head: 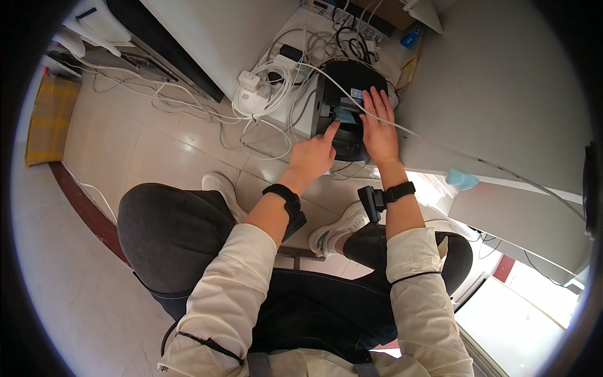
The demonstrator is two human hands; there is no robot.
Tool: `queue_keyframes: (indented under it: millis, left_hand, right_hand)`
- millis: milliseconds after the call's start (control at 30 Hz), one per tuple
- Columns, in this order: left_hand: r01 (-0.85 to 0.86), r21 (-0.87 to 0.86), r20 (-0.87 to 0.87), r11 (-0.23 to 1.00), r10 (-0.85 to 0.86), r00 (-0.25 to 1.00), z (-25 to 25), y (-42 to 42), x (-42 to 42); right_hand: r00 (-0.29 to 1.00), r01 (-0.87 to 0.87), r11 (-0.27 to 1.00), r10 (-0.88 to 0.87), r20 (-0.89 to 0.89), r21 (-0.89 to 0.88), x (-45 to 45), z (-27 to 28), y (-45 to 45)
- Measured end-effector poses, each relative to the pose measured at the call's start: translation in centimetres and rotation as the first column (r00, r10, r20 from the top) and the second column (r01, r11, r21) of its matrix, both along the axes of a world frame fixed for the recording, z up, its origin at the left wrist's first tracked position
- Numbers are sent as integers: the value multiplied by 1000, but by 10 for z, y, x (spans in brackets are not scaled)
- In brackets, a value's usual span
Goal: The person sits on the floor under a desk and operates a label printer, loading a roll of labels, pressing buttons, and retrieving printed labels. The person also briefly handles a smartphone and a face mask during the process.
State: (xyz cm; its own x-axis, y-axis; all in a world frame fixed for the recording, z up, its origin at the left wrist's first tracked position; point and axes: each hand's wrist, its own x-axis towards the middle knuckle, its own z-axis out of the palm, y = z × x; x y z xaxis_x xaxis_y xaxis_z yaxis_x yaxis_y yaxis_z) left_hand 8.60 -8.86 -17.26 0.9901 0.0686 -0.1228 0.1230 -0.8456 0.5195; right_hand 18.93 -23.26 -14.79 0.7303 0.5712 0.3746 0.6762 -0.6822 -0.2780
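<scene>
In front of me a black device point(341, 146), its kind unclear, rests near the coiled cables, with its upper part raised like a lid point(346, 77). Between that part and the lower body a bluish-green piece point(345, 116) shows. My left hand point(313, 155) has its index finger extended to the left part of the device's opening, the other fingers curled. My right hand point(380, 134) lies with fingers straight along the device's right side, fingertips beside a small printed label point(356, 93). A white cable crosses over the right hand. Neither hand grips anything visible.
Coiled white cable point(282, 89) and white power adapters point(250, 96) lie left of the device. Tangled cables and a black adapter point(291, 52) are behind. A grey panel point(471, 94) stands at right, a cardboard piece point(52, 120) at far left. One white cable point(438, 143) stretches rightward.
</scene>
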Motion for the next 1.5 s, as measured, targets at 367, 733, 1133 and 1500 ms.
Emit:
queue_keyframes:
  millis: [367,733,1133,1500]
  left_hand:
    - [-348,-831,-197,433,356,913,18,5,47]
    - [-367,-924,-376,-105,419,826,16,1,52]
    - [-330,-941,-330,-74,412,850,11,2,50]
    - [-277,-954,-204,110,441,874,17,2,51]
  right_hand:
    - [999,9,995,-4,-44,95,7,9,2]
    - [999,0,992,6,-46,128,11,9,3]
    - [996,8,982,9,-93,187,16,16,4]
    - [996,13,983,3,-87,184,18,16,5]
